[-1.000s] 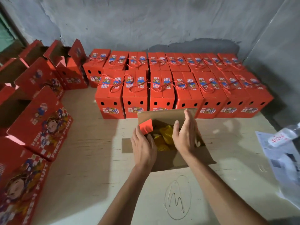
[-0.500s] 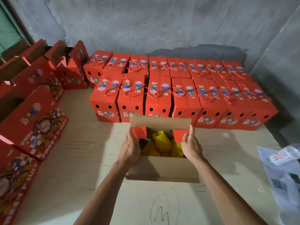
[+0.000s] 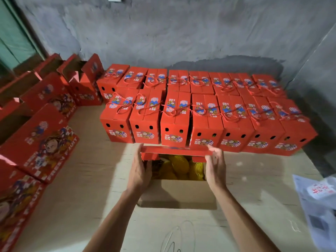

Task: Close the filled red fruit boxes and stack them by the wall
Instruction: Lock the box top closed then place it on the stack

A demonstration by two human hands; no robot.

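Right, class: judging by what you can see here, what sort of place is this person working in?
Probably a small fruit-packing or storage room. Rows of closed red boxes stand against a bare concrete wall, and an open box shows yellow net-wrapped fruit.

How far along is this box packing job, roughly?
Well along, it seems. Two rows of closed boxes already stand by the wall. The open box, yellow fruit showing, is being closed: left hand and right hand hold its far flap. More open boxes wait at left.
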